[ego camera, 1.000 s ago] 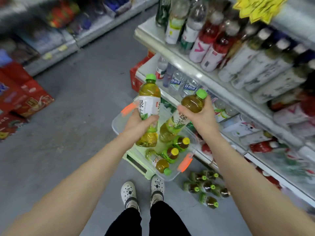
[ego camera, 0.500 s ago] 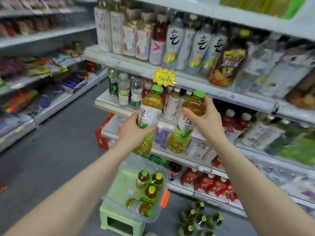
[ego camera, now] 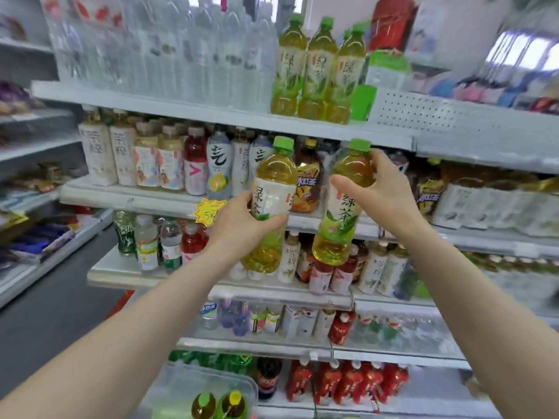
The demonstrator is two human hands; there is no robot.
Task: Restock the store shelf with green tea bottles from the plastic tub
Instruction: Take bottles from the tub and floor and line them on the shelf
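The tub runs off the bottom edge, showing only the tops of two bottles inside. The left hand covers part of the label on the left bottle and of a yellow price tag. Top-shelf water bottles and goods at far right blur beyond reading.

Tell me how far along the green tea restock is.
Done: a few green tea bottles already stand on the top shelf. In hand: the left hand grips one bottle, the right hand another bottle, both raised below that shelf. Left: at least two bottles show in the plastic tub.
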